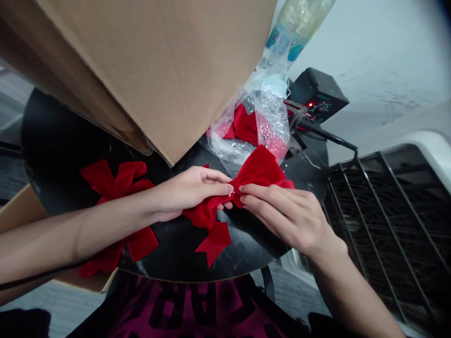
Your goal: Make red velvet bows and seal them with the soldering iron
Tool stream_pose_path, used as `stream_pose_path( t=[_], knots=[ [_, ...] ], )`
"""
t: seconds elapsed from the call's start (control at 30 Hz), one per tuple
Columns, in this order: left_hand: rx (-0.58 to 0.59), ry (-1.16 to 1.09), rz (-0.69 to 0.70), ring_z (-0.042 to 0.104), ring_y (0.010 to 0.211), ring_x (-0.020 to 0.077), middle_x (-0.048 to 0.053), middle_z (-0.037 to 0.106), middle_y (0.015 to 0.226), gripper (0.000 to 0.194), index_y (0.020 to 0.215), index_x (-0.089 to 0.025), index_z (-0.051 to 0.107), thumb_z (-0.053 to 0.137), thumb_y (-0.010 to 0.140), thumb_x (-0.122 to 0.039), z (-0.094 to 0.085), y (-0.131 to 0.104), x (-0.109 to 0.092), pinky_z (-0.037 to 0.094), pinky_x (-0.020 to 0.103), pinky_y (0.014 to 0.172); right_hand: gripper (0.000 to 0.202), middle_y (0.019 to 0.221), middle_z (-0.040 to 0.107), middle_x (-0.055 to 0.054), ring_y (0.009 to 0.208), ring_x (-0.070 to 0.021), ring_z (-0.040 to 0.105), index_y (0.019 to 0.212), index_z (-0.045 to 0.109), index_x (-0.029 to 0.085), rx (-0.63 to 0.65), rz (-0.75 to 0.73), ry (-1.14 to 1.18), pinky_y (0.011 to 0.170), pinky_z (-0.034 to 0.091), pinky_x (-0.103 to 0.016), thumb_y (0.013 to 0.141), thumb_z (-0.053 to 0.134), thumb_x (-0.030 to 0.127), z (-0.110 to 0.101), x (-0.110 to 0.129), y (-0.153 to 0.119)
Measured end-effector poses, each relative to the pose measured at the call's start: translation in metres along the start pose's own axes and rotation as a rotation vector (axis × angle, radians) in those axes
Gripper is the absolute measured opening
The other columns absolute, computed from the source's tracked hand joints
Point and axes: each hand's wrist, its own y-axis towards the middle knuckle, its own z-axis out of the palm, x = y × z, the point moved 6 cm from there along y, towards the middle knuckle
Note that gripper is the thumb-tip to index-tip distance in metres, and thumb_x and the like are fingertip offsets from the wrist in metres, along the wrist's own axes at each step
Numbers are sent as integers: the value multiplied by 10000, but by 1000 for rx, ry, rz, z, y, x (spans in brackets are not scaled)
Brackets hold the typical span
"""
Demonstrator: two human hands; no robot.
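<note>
Red velvet-looking bow (260, 171) held just above the dark surface (172, 253), tail hanging toward near edge; left hand (193, 190) pinched on its gathered middle, thumb on top, fingers curled under, right hand (296, 216) with fingertips closed on the fabric just beside. Likely very light, soft, floppy, not slippery, hard to break but easily creased. Best grip: the bunched centre, not the loops.
</note>
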Motion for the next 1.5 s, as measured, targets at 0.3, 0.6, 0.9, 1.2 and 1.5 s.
stream_pose_path(
  t=[0.3,0.6,0.9,1.2,1.5],
  knots=[
    [-30,89,149,763,689,151,-13,765,746,509,1084,-233,494,883,771,-132,-1,-3,-10,589,221,666,150,1278,777,-103,1037,-209,791,1151,680,142,147,75,123,784,643,-301,1055,566,151,12,-9,12],
    [-20,366,343,793,779,195,-5,768,815,400,1117,-247,510,794,840,-202,2,-11,-24,616,273,727,92,936,781,-8,734,-113,702,1067,711,190,130,423,439,675,518,-225,1006,692,256,26,-27,13],
    [-39,347,370,759,720,147,-59,737,724,471,1094,-234,577,873,739,-143,3,-12,-25,602,232,729,120,555,534,72,507,-68,346,863,822,222,170,795,732,481,277,-239,920,792,325,24,-41,11],
    [-32,307,243,771,723,152,-39,762,743,462,1117,-210,628,904,747,-175,2,-6,-19,589,231,712,82,551,524,79,497,-66,367,909,826,242,222,740,708,481,295,-239,930,777,305,26,-40,13],
    [-180,194,334,742,650,122,-16,778,749,475,1229,-213,745,911,785,-241,-8,-9,-29,578,187,644,168,1011,772,-59,864,-209,695,1091,722,196,11,538,78,799,546,-374,962,755,298,-6,-1,4]
  ],
)
